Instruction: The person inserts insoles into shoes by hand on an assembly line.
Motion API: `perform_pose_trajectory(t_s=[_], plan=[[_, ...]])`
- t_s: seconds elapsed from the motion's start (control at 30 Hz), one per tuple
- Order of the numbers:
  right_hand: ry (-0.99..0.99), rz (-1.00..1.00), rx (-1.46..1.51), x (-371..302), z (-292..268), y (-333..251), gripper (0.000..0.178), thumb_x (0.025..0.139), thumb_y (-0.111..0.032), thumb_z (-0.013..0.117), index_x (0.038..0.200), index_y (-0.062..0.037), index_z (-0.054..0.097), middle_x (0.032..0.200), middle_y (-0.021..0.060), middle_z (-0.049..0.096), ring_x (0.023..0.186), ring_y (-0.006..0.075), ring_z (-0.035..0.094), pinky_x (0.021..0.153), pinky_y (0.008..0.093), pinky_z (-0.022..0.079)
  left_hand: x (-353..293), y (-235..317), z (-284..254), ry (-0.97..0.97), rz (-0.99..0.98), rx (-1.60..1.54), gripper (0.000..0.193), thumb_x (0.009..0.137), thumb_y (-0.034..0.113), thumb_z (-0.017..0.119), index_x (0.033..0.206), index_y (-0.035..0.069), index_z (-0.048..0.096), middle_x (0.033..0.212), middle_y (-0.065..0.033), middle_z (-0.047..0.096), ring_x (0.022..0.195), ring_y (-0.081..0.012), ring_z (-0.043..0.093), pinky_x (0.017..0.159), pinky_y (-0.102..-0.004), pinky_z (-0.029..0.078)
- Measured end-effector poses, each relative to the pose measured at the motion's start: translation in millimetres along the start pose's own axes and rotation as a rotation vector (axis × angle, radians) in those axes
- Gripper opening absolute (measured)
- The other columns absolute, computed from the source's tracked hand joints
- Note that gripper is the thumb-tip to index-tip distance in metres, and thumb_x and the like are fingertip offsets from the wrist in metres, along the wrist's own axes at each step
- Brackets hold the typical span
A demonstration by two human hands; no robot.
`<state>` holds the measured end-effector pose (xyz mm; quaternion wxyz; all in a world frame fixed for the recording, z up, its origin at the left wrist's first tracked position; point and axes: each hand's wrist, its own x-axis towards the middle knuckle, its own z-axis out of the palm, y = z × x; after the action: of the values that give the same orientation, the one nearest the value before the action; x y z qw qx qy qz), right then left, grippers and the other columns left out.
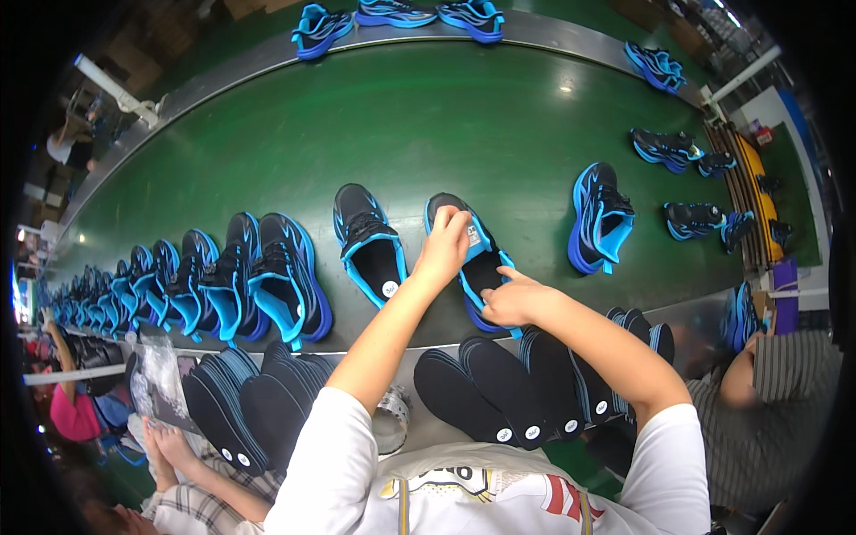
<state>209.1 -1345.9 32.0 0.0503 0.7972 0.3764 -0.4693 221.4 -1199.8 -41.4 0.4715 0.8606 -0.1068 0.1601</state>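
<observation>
A black and blue sneaker (452, 203) rests on the green belt in front of me, toe pointing away. My left hand (446, 242) is closed on its tongue, where a pale label shows. At the shoe's opening, my right hand (513, 298) has its fingers bent over the collar and partly inside, closed on the shoe; the fingertips are partly hidden. Just left stands a matching sneaker (364, 223) with a dark insole and a round white sticker in its heel. Another sneaker (597, 214) stands apart to the right.
Stacks of black insoles (499, 383) lie along the metal edge (415, 357) near my body, with more insole stacks (267, 397) to the left. A row of sneakers (285, 267) runs off left. Other people sit on both sides, one with a striped sleeve (794, 374).
</observation>
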Motion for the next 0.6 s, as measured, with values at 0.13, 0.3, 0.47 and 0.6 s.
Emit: perform_pose_trajectory(t_s=[0.13,0.3,0.47,0.6], plan=[[-0.077,0.112,0.08,0,16,-3,0.056,0.084,-0.034,0.023,0.093,0.0045,0.062,0.099,0.0165,0.06,0.104,0.0222,0.052,0.107,0.0382,-0.001,4,14,-2,-0.272,0.004,-0.054,0.023,0.071,0.003,0.058,0.092,0.003,0.048,0.106,-0.0162,0.041,0.086,-0.0358,0.053,0.072,-0.0388,0.045],[0.577,0.102,0.105,0,55,-6,0.039,0.082,-0.029,0.04,0.092,0.003,0.059,0.101,0.0181,0.058,0.11,0.0248,0.048,0.104,0.0418,0.013,9,15,-9,-0.316,-0.023,0.025,0.034,0.065,0.003,0.065,0.091,0.002,0.043,0.104,-0.0148,0.04,0.091,-0.0353,0.05,0.073,-0.0393,0.044],[1.175,0.179,0.34,-34,112,-20,0.018,0.079,-0.018,0.058,0.086,-0.0016,0.06,0.117,0.0253,0.044,0.114,0.0437,0.036,0.095,0.0479,0.028,8,22,-15,-0.333,-0.045,-0.015,0.03,0.067,0.002,0.064,0.089,0.002,0.043,0.097,-0.014,0.04,0.087,-0.0346,0.05,0.073,-0.0392,0.043],[1.12,0.222,0.466,-37,150,-35,0.023,0.082,-0.018,0.055,0.097,-0.0018,0.059,0.114,0.0268,0.047,0.11,0.0403,0.043,0.092,0.0451,0.034,-10,54,-27,-0.398,0.104,0.011,0.022,0.071,0.001,0.06,0.088,0.002,0.046,0.098,-0.0137,0.043,0.076,-0.0325,0.055,0.065,-0.0368,0.047]])
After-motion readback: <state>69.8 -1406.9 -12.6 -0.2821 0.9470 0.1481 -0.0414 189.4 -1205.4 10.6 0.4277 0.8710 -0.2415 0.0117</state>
